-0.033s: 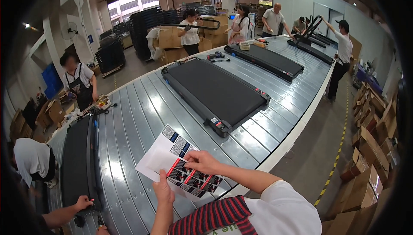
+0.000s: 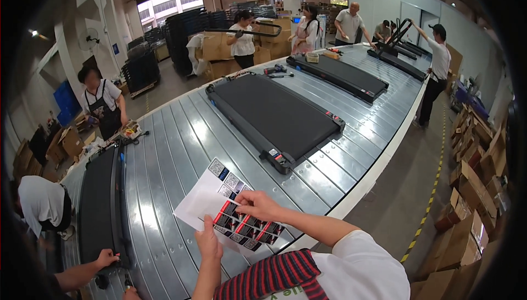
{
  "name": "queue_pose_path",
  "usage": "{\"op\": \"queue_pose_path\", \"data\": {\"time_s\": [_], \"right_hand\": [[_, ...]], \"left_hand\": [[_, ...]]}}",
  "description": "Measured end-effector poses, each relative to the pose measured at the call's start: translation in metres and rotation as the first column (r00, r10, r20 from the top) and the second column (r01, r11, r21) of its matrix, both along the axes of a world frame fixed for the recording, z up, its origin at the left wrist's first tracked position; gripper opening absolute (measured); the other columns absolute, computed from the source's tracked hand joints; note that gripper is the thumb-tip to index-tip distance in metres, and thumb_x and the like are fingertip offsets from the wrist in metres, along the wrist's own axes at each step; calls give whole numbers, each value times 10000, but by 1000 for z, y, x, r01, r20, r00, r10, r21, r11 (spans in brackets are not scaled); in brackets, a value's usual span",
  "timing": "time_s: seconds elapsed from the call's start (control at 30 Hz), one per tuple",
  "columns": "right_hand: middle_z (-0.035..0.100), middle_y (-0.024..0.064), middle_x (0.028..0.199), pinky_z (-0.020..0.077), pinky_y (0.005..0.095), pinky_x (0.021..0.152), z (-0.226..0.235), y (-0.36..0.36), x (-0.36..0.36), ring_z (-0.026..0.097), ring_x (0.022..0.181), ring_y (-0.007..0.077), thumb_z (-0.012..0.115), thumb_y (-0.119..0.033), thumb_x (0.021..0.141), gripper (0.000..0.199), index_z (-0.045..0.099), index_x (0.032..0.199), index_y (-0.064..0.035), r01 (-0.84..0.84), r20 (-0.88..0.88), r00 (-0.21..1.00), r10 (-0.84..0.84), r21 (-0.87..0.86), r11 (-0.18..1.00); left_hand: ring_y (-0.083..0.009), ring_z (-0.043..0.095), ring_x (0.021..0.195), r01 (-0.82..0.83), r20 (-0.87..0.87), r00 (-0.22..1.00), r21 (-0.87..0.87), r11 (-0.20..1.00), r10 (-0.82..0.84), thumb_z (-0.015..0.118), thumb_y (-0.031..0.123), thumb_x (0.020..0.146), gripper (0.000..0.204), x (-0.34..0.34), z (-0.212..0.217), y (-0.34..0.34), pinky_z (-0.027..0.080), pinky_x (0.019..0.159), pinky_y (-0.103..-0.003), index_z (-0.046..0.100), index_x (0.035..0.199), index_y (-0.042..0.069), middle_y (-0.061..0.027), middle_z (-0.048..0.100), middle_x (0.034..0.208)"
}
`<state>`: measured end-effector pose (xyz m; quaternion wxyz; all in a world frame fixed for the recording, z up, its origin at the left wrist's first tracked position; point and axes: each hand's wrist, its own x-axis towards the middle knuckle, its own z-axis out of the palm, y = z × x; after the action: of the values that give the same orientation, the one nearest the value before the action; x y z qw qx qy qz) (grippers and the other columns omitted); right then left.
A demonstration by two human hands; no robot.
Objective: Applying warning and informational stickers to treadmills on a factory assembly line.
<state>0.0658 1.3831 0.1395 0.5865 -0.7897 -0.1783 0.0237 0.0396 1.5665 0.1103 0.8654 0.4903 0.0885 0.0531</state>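
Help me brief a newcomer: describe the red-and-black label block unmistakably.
Find the silver metal table. Near its closest edge, the bare left hand holds white paper. On it, below the right hand, sits the rectangular label block, its red setting it apart from neighbouring square-coded labels.

Red-black sticker sheet (image 2: 247, 227), silver slats (image 2: 163, 179), black treadmill (image 2: 272, 114)

left hand (image 2: 210, 243): thumb (image 2: 208, 223) upright | right hand (image 2: 262, 207): fingers (image 2: 245, 197) curled | right forearm (image 2: 314, 227): slanting

Treadmills (image 2: 274, 114) lie along a table (image 2: 164, 152), left of and beyond the sticker sheets (image 2: 225, 221); cardboard boxes (image 2: 466, 239) line the right.
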Motion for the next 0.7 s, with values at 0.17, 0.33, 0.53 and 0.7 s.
{"op": "queue_pose_path", "data": {"time_s": [0.17,0.33,0.53,0.7], "right_hand": [[576,48,748,451,290,610,-5,-22,8,557,620,145,616,-116,755,143,577,875,-49,368,556,785,-272,-66,927],[555,66,745,444,250,562,27,-29,-20,549,611,140,638,-59,731,119,570,824,-27,232,427,881,-204,-14,973],[572,68,745,458,234,576,15,-32,-20,558,629,124,646,-38,731,142,569,845,-1,144,310,939,-151,44,989],[601,97,774,482,266,569,18,-35,-23,597,613,182,640,-90,735,154,574,850,-12,126,348,926,-145,75,989]], "left_hand": [[-161,534,924,-28,-56,998,156,987,37,587,196,822,387,4,21,-31,419,808,-282,494,1108,-47,-89,558,1044],[-142,537,893,53,-26,998,68,996,-51,586,213,824,377,7,45,-60,424,786,-269,503,1092,-40,-78,563,1026],[-119,542,854,154,88,982,129,980,-166,584,262,828,378,5,41,-76,434,745,-255,521,1058,-30,-65,578,984],[-120,568,728,94,148,966,561,823,-211,596,315,816,352,3,45,-81,447,645,-255,600,906,-25,-43,618,811]]}}
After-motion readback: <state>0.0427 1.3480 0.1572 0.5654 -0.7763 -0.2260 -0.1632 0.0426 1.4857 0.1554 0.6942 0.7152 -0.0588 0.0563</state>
